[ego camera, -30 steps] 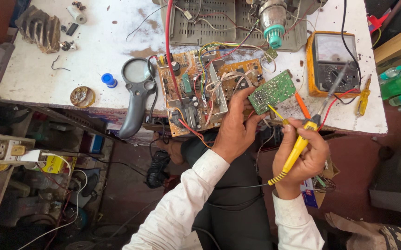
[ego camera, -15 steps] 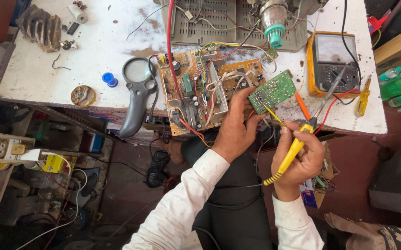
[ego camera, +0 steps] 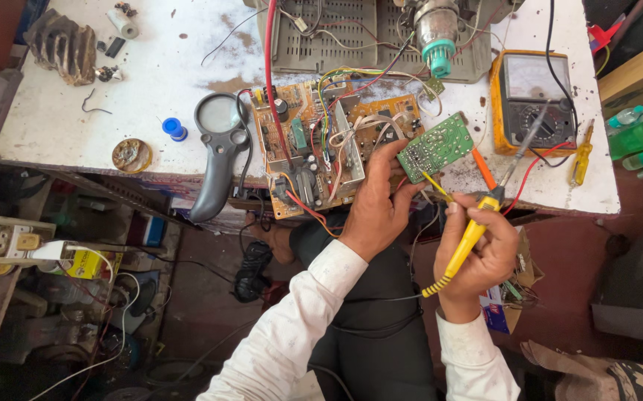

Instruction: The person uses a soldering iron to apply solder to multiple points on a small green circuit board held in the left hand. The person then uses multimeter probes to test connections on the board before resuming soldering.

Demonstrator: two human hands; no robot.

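Head view. The left hand [ego camera: 377, 204] closes its grip on the lower left corner of a small green circuit board [ego camera: 435, 146], holding it tilted above the near edge of the white counter [ego camera: 143, 96]; the board lies at about 1 o'clock from that hand. The right hand [ego camera: 481, 249] wraps its grip fully around a yellow soldering iron [ego camera: 470, 238], whose tip points toward 11 o'clock and ends just beside the green board's lower edge. A larger brown circuit board [ego camera: 307, 141] with coloured wires lies at 10 o'clock from the left hand. A grey magnifying glass [ego camera: 219, 145] lies at 9 o'clock of it, and an orange analogue meter [ego camera: 533, 100] at 3 o'clock.
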